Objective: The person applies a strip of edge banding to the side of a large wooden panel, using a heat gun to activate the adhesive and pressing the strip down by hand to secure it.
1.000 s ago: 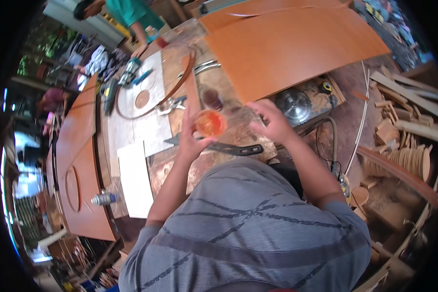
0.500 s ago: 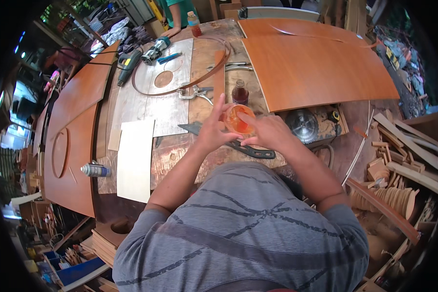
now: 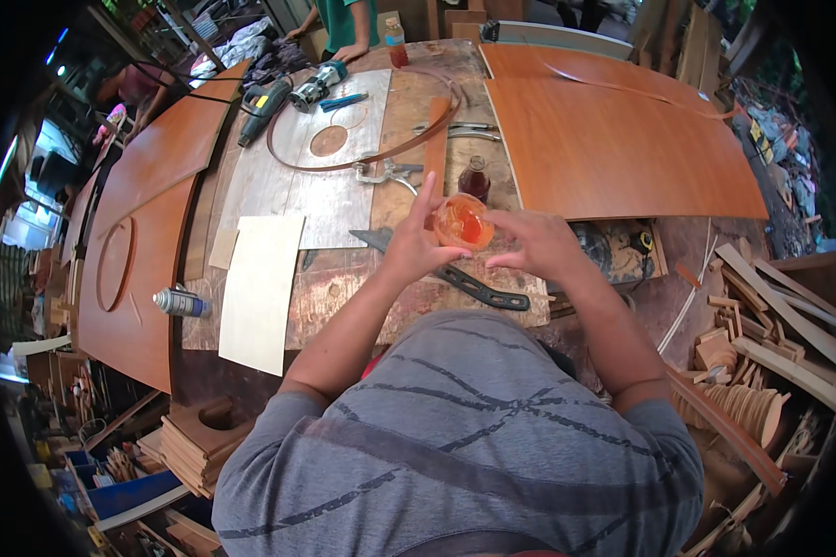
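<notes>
A clear round cup (image 3: pixel 464 223) with orange-red contents sits in my left hand (image 3: pixel 412 245) above the worktable. The left thumb lies along its near side, and one finger points up past the rim. At the cup's right edge, my right hand (image 3: pixel 539 245) has its thumb and forefinger spread apart. The forefinger tip is close to the rim; I cannot tell whether it touches. Just beyond the cup stands a dark glass bottle (image 3: pixel 475 182) with red-brown liquid. A black slotted handle (image 3: pixel 485 290) lies on the table below my hands.
Large brown panels (image 3: pixel 622 139) lie at right and left. A brown edging-strip loop (image 3: pixel 362 167), locking pliers (image 3: pixel 381 174), a heat gun (image 3: pixel 264 111) and a power tool (image 3: pixel 317 85) occupy the table. A spray can (image 3: pixel 181 303) lies left. Another person's hand (image 3: pixel 351 52) rests at the far edge.
My right forefinger has drawn back from over the cup to its right edge, and the right hand has opened wider. The view has shifted slightly.
</notes>
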Tool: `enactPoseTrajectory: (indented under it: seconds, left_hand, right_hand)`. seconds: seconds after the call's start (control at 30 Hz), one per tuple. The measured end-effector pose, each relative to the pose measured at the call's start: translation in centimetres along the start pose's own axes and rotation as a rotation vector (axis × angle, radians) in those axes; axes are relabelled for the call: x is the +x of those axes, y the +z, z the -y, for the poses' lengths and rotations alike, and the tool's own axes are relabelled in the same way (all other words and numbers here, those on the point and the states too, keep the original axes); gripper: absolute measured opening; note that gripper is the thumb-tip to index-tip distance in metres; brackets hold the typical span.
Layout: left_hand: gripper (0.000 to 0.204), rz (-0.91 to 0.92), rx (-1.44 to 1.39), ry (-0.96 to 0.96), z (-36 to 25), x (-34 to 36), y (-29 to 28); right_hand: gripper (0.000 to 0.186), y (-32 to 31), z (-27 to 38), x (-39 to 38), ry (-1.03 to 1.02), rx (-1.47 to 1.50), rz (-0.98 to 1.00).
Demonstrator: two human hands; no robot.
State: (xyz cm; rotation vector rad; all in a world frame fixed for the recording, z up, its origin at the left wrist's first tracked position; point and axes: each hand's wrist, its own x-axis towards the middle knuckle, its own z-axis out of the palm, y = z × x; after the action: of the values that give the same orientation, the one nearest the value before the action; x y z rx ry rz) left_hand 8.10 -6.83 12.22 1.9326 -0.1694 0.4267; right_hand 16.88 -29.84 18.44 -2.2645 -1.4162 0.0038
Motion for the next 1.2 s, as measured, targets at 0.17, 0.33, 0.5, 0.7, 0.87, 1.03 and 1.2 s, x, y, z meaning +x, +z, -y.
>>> enactPoseTrajectory:
  seconds: [0.17,0.33,0.5,0.7,0.87,1.03,1.2]
  left_hand:
    - [0.13,-0.009,0.025,-0.028,0.1,0.0,-0.1]
    - [0.128,-0.011,-0.054,-0.06,-0.4,0.2,0.0]
    - [0.126,0.024,-0.135,-0.158,1.0,-0.5,0.2]
    - [0.124,0.015,-0.353,-0.22,3.9,-3.2,1.4]
    - [0.122,0.071,-0.343,-0.264,3.7,-4.1,1.4]
    - [0.121,0.061,-0.31,-0.306,2.6,-3.7,1.1]
    - [0.122,0.016,-0.342,-0.284,2.2,-3.8,1.1]
  right_hand:
    - [0.066,-0.5,-0.8,0.0,-0.033,-0.173,0.099]
    - [0.065,-1.4,-1.9,-1.3,-0.102,-0.158,0.008]
    - [0.067,-1.1,-5.6,-5.5,0.188,0.9,-0.394]
    - [0.063,5.3,-15.8,-13.0,0.564,1.054,-1.181]
    - [0.066,7.1,-21.0,-15.1,0.726,1.078,-1.298]
    - [0.062,6.9,-24.0,-14.9,0.752,1.04,-1.307]
    - [0.067,6.9,-25.1,-14.4,0.806,1.062,-1.273]
